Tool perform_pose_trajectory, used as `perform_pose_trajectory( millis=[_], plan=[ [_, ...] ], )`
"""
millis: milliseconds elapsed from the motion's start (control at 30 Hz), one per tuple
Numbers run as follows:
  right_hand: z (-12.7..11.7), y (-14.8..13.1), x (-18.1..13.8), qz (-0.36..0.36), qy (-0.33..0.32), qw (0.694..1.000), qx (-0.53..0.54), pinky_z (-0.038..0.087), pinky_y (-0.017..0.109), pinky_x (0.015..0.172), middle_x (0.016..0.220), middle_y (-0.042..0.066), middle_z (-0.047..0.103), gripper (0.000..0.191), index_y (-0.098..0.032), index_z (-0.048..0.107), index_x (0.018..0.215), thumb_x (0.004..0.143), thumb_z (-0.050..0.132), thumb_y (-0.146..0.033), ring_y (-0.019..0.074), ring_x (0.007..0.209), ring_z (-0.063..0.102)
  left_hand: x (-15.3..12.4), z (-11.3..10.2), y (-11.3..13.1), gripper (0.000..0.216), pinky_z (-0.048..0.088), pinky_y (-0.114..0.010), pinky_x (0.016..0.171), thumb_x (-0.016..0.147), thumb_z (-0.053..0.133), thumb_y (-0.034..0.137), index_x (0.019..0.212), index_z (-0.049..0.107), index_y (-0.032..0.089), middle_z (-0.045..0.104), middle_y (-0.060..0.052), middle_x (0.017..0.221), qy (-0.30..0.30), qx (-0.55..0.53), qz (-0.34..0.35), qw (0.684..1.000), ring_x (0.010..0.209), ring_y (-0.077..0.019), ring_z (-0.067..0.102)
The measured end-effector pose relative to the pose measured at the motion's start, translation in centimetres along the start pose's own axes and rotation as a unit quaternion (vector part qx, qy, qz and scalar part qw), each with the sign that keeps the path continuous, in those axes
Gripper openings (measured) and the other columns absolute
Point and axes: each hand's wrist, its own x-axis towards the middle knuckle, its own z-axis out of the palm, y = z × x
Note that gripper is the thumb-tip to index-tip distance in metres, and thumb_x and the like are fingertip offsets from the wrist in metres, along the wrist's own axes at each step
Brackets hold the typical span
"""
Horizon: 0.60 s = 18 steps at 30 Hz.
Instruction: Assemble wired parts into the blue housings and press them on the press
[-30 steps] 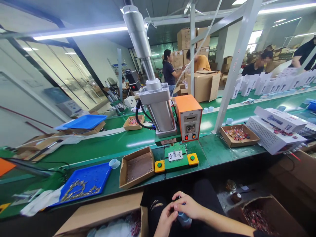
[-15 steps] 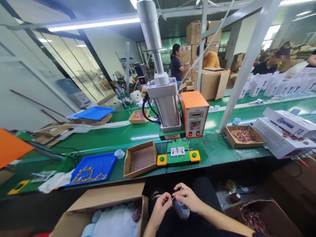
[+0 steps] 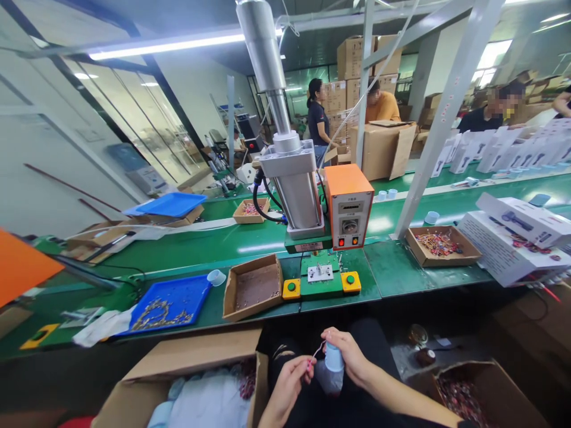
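Here's the left hand (image 3: 289, 380), fingers pinched tight on the pink end of a thin wire (image 3: 317, 352)! The wire curves up to the right hand (image 3: 352, 352), whose fingers are part-curled round the top of a light-blue cup (image 3: 334, 359); whether they also grip the wire, can't tell. All this over the lap, just below the worktop (image 3: 428, 288), with an open cardboard box (image 3: 191, 352) to the left and the pneumatic press (image 3: 300, 202) up ahead!
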Motion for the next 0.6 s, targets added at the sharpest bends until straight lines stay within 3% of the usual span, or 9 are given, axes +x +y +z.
perform_pose_trajectory(
  millis=[100,233,333,400,467,533,600],
  plan=[
    [0.4,-0.6,0.1,0.004,0.001,1.000,0.031,0.043,0.025,0.067,0.088,0.004,0.066,0.053,-0.012,0.080,0.082,0.064,0.096,-0.059,0.0104,0.069,0.058,-0.2,0.0,0.4,0.064,0.050,-0.028,0.073,0.057,0.098,0.064,0.094,0.085,0.014,0.077,-0.010,0.083,0.002,-0.015,-0.014,1.000,0.075,-0.0158,0.062],
    [0.8,-0.9,0.4,0.062,0.023,0.991,0.112,0.044,0.024,0.066,0.077,0.002,0.066,0.052,-0.012,0.076,0.087,0.060,0.097,-0.051,0.0125,0.069,0.060,-0.1,0.2,1.0,0.068,0.054,-0.030,0.074,0.052,0.101,0.061,0.098,0.085,0.013,0.080,-0.014,0.090,0.023,0.010,0.004,1.000,0.076,-0.0181,0.067],
    [0.8,-1.4,0.5,0.120,0.016,0.982,0.144,0.052,0.029,0.069,0.084,0.002,0.067,0.052,-0.017,0.072,0.099,0.067,0.090,-0.054,0.0147,0.073,0.063,0.1,0.4,2.5,0.067,0.058,-0.032,0.074,0.057,0.099,0.062,0.099,0.085,0.012,0.080,-0.014,0.087,0.060,0.041,0.053,0.996,0.074,-0.0195,0.070],
    [0.7,-2.4,0.5,0.149,-0.029,0.977,0.153,0.057,0.036,0.074,0.096,0.002,0.067,0.054,-0.021,0.069,0.111,0.074,0.084,-0.057,0.0169,0.079,0.066,0.0,0.6,4.4,0.066,0.060,-0.033,0.074,0.058,0.098,0.063,0.098,0.084,0.012,0.080,-0.014,0.087,0.076,0.076,0.093,0.990,0.076,-0.0219,0.072],
    [0.4,-3.9,0.4,0.119,-0.090,0.980,0.130,0.059,0.038,0.079,0.109,0.003,0.067,0.062,-0.024,0.064,0.123,0.074,0.085,-0.055,0.0184,0.089,0.067,-0.5,0.8,6.8,0.061,0.062,-0.035,0.075,0.065,0.095,0.062,0.099,0.083,0.012,0.080,-0.013,0.088,0.079,0.131,0.151,0.977,0.078,-0.0228,0.074],
    [0.2,-5.7,0.6,0.023,-0.137,0.989,0.046,0.057,0.034,0.085,0.118,0.004,0.066,0.076,-0.024,0.058,0.132,0.068,0.091,-0.048,0.0183,0.098,0.068,-1.2,1.2,9.3,0.051,0.063,-0.034,0.074,0.077,0.088,0.058,0.102,0.083,0.014,0.079,-0.012,0.090,0.075,0.205,0.232,0.948,0.079,-0.0216,0.073],
    [0.0,-7.2,1.0,-0.084,-0.164,0.979,-0.090,0.054,0.033,0.096,0.125,0.007,0.065,0.086,-0.022,0.050,0.141,0.069,0.092,-0.041,0.0179,0.106,0.067,-2.1,1.7,11.5,0.038,0.063,-0.033,0.077,0.088,0.082,0.051,0.101,0.083,0.016,0.078,-0.011,0.095,0.065,0.290,0.314,0.902,0.083,-0.0204,0.073]
  ],
)
